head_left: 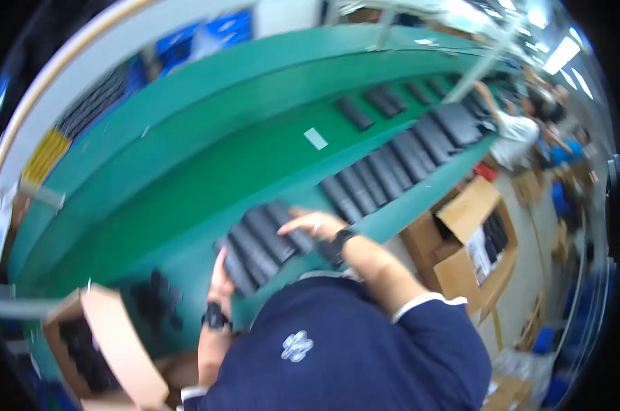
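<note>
The green surface (207, 171) leaves room left of the card (315, 139); black rolls (395, 163) obstruct.

Navy shirt (372, 346) — white-edged sleeves (430, 318), black wristbands (215, 316).

bright ceiling lights (562, 55), long green bench (207, 175), grey floor (526, 270).

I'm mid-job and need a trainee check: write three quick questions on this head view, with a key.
1. True or false: the white card lies on the green surface, apart from the dark rolls.
2. Fill in: the ____ hand is at the left end of the group of rolls nearest the person.
3. Open cardboard boxes show on which side of the person? A) left only B) right only C) both

Key: 1. True. 2. Left hand. 3. C.
</note>
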The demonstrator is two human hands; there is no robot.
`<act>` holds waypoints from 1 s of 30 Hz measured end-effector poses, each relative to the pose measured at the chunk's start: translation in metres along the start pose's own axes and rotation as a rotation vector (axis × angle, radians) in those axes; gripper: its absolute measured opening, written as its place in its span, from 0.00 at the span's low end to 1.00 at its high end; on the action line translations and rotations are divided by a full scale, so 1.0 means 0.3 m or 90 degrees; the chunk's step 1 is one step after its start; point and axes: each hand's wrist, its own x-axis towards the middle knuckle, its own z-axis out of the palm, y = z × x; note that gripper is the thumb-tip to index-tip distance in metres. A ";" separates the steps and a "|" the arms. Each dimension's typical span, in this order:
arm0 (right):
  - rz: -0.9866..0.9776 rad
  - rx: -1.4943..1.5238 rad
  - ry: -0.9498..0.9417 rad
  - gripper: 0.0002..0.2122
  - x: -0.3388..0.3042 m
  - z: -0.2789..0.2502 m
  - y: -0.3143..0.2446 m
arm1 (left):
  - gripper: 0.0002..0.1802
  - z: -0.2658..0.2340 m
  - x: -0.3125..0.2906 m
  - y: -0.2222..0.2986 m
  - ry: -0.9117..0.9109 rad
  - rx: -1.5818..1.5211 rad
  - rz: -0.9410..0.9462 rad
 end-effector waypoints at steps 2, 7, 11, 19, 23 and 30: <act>0.077 -0.118 0.061 0.23 0.011 -0.014 -0.030 | 0.36 -0.046 0.040 -0.009 0.027 0.033 -0.017; 0.131 0.008 0.143 0.39 0.100 -0.041 0.024 | 0.38 -0.009 0.038 0.016 0.184 0.224 0.146; 0.142 -0.095 0.210 0.41 0.158 0.001 0.031 | 0.38 -0.061 0.024 0.039 0.230 0.214 0.147; 0.135 -0.390 0.218 0.45 0.195 0.005 0.130 | 0.51 -0.043 -0.018 0.107 0.343 0.441 0.065; 0.090 -0.351 0.282 0.41 0.269 0.055 0.087 | 0.37 -0.196 0.010 0.140 0.249 0.312 0.193; 0.142 -0.325 0.270 0.42 0.306 0.133 0.062 | 0.50 -0.210 0.045 0.175 0.387 0.478 0.156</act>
